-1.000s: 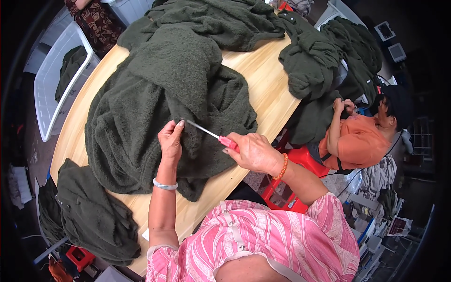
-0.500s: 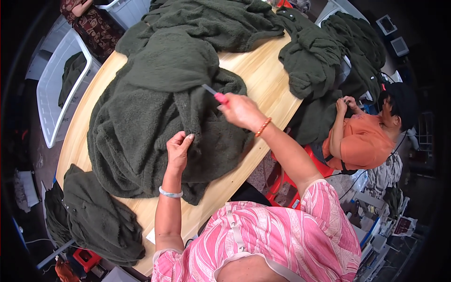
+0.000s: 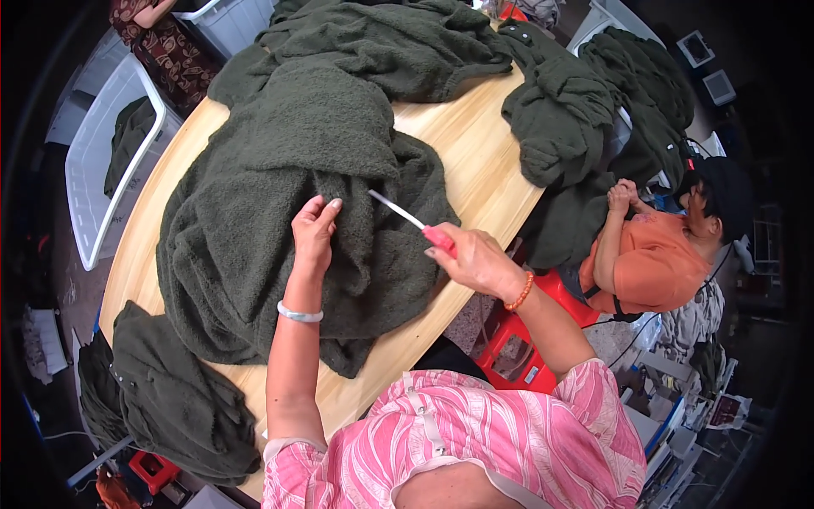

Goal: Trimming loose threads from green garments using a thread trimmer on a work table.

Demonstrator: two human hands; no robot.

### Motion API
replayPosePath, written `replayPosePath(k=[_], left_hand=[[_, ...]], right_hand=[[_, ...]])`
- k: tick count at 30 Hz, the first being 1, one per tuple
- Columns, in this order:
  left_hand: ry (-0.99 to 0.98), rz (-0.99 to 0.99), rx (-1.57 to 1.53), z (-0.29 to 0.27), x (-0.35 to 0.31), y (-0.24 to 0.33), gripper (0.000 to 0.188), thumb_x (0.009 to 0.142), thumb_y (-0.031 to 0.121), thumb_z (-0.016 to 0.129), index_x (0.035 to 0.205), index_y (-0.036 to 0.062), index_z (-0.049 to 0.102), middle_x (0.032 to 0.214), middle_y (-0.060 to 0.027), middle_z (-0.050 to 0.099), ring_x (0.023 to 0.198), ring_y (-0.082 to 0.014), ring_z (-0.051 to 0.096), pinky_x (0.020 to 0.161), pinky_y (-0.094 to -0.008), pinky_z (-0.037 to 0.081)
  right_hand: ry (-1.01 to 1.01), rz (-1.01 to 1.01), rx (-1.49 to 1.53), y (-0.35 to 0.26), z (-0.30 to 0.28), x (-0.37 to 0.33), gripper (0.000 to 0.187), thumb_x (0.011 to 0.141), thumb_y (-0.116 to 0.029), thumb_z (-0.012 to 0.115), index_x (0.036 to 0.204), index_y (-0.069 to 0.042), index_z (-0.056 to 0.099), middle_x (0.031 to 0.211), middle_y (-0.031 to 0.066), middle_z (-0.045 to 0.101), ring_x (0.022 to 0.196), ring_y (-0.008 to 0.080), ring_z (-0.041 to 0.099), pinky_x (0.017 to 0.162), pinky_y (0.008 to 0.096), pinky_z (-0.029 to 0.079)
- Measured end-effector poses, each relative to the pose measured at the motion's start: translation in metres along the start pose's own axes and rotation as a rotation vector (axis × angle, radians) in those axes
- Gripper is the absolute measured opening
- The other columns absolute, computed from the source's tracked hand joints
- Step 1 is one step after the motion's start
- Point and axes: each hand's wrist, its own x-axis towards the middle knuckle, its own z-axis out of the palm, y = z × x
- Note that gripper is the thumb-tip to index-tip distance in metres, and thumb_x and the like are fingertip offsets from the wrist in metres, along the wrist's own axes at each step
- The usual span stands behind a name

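Note:
A dark green fleece garment (image 3: 229, 246) lies bunched over the middle of the table. My left hand (image 3: 314, 233) pinches a fold of it between thumb and fingers. To the right, my right hand (image 3: 483, 263) is closed round a pink-handled tool (image 3: 439, 237) with a slim metal shaft. The shaft points up and left, its tip over the fleece a little to the right of my left fingers. I cannot tell the tool's exact kind, or whether its tip touches the cloth.
More dark green garments (image 3: 182, 390) lie at the near left and in piles (image 3: 564, 110) at the far right. A white bin (image 3: 85, 199) stands beyond the table's left edge. A co-worker in orange (image 3: 653, 263) sits at the right, near a red stool (image 3: 517, 335).
My right hand has come back toward me and to the right, with the tool now more in sight. My left hand has shifted farther up the fleece.

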Motion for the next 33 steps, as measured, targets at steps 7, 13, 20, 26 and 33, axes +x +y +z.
replayPosePath(k=[7,13,20,26,33], left_hand=[[0.091,0.071,0.014,-0.007,-0.007,-0.009,0.013,0.089,0.008,0.071,0.08,0.0105,0.062,0.07,0.0093,0.053,0.058,-0.0007,0.041,0.053,-0.0185,0.031],[0.021,0.114,-0.014,-0.015,-0.022,-0.006,0.021,0.089,0.008,0.071,0.074,0.0103,0.057,0.069,0.008,0.053,0.059,-0.0016,0.044,0.055,-0.0189,0.034],[-0.111,0.092,0.059,-0.034,-0.026,-0.006,0.011,0.091,0.006,0.067,0.086,0.0116,0.059,0.08,0.0064,0.059,0.067,-0.0025,0.052,0.06,-0.0177,0.041],[0.09,-0.053,-0.109,-0.009,-0.009,0.015,0.02,0.09,0.016,0.071,0.105,0.0063,0.063,0.075,0.0075,0.052,0.06,-0.0022,0.044,0.055,-0.0195,0.039],[0.06,0.056,-0.116,-0.01,0.019,0.012,0.035,0.089,0.013,0.071,0.12,0.0019,0.06,0.101,-0.0045,0.066,0.091,-0.013,0.062,0.083,-0.028,0.049]], right_hand=[[-0.076,-0.031,-0.118,-0.031,-0.006,-0.001,0.029,0.091,-0.031,0.062,0.107,-0.007,0.059,0.077,0.0216,0.066,0.079,0.0443,0.064,0.072,0.0515,0.05],[-0.199,-0.117,-0.083,-0.044,0.0,0.007,0.027,0.091,-0.03,0.061,0.097,-0.003,0.059,0.078,0.023,0.067,0.082,0.0437,0.066,0.075,0.0521,0.052],[-0.146,-0.111,-0.131,-0.045,-0.001,0.012,0.029,0.092,-0.031,0.06,0.107,-0.007,0.059,0.081,0.0223,0.066,0.081,0.0436,0.064,0.072,0.0519,0.05],[-0.12,-0.1,-0.073,-0.031,0.008,0.011,0.027,0.092,-0.028,0.061,0.104,-0.005,0.056,0.081,0.0242,0.067,0.082,0.0447,0.065,0.075,0.0539,0.051],[-0.061,-0.076,-0.206,-0.046,-0.007,0.013,0.028,0.092,-0.031,0.061,0.104,-0.006,0.056,0.076,0.0225,0.065,0.077,0.0444,0.063,0.071,0.0528,0.05]])
